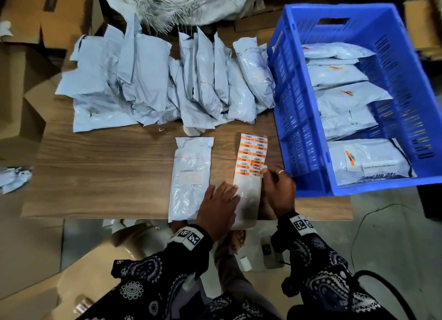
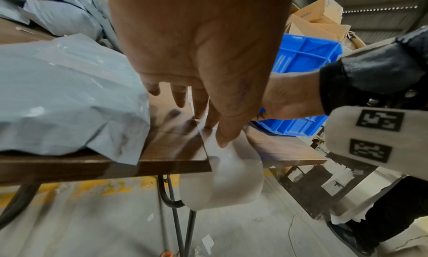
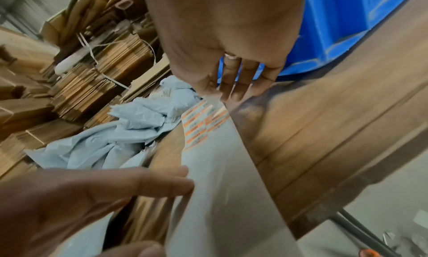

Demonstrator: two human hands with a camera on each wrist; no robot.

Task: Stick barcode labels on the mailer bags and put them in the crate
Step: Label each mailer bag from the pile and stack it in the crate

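Orange-banded label strip [image 1: 250, 161] pinned flat by open left hand [image 1: 220, 207], right hand [image 1: 278, 188] pinching one label's edge, peel under way; next, press onto mailer bag [image 1: 190, 176] alongside.

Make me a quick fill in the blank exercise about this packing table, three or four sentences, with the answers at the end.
1. The crate holding the labelled mailer bags is coloured ____.
2. The left hand presses flat on the bare end of the label ____.
3. The single mailer bag lying apart from the pile lies to the ____ of that sheet, as the person sees it.
4. The right hand pinches a label at the sheet's ____ edge.

Missing words: blue; sheet; left; right
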